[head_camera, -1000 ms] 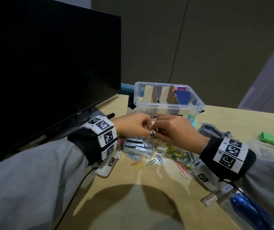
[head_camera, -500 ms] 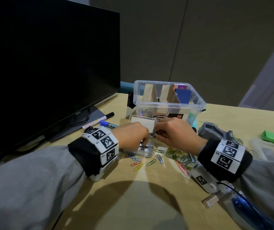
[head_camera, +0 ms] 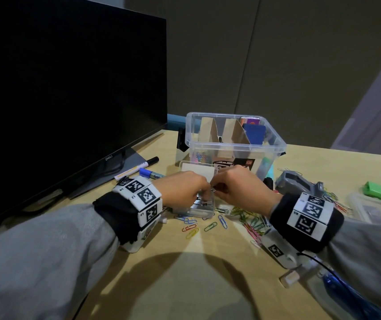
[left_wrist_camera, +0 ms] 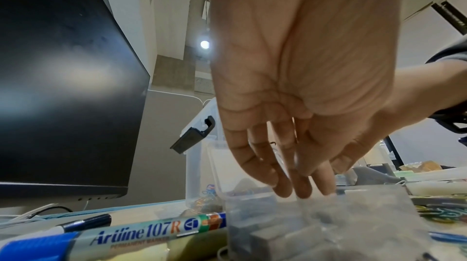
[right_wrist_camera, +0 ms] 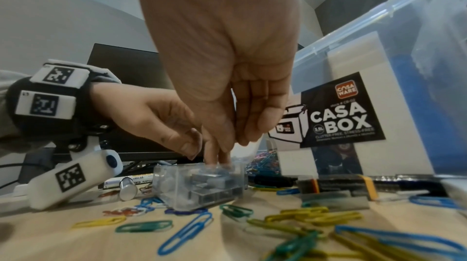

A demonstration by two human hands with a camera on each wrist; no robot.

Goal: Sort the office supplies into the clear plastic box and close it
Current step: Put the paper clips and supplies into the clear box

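A: The small clear staple case (head_camera: 198, 207) now sits on the desk (head_camera: 208, 262) before the clear plastic box (head_camera: 235, 144), lid up; a second ago both hands worked above it.

B: Left hand (head_camera: 184, 188) and right hand (head_camera: 238, 187) dip curled fingertips inside; a grip I cannot tell. Paper clips (head_camera: 249, 218) remain unsorted.

Just below your fingers (right_wrist_camera: 215, 151) sits a clear case (right_wrist_camera: 199, 187) holding grey metal blocks. Beside your fingers, the clear plastic box (head_camera: 235, 144) carries a black label (right_wrist_camera: 336, 113) with white lettering and a red badge. Near your fingers, paper clips (right_wrist_camera: 187, 231) in blue, green, yellow and pink cover the pale wood worktop (head_camera: 184, 262). Your wristbands (head_camera: 138, 199) are black with white, black-patterned tags.
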